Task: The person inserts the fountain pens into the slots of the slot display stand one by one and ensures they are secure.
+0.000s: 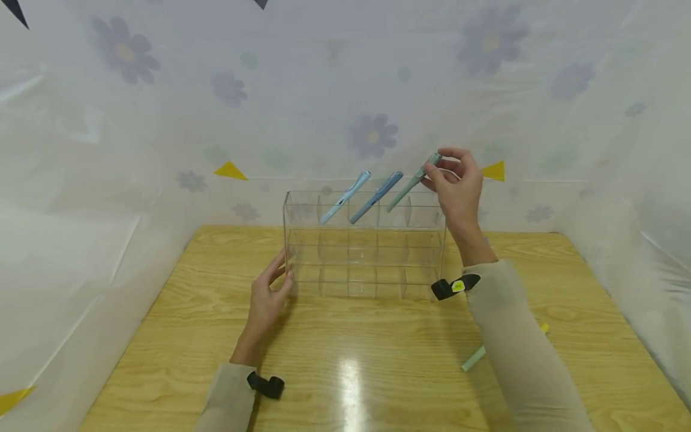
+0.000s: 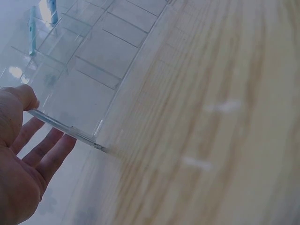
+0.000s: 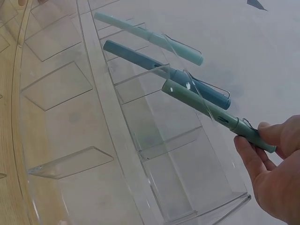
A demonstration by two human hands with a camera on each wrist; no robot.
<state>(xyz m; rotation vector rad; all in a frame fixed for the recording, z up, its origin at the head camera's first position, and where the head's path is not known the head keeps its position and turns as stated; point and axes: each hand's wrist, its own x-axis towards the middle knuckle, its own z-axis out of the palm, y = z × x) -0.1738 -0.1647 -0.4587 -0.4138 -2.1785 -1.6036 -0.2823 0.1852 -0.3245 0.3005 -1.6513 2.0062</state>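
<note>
A clear compartment rack (image 1: 363, 283) stands on the wooden table in the head view, with rows of small divided cells. Two fountain pens lean in its top row: a light blue pen (image 1: 345, 198) and a darker blue pen (image 1: 376, 197). To their right, my right hand (image 1: 459, 193) pinches a green pen (image 3: 201, 105) near its cap end. The green pen's other end slants down over the top row, overlapping the rack in the right wrist view. My left hand (image 1: 267, 304) grips the rack's left side panel, thumb on one face and fingers behind it (image 2: 56, 152).
On the table (image 1: 345, 360) at the right lie a pale green stick-like thing (image 1: 473, 358) and a yellow-tipped one (image 1: 545, 328), both partly hidden under the right sleeve. A flower-patterned sheet (image 1: 302, 90) hangs behind the table and along its sides.
</note>
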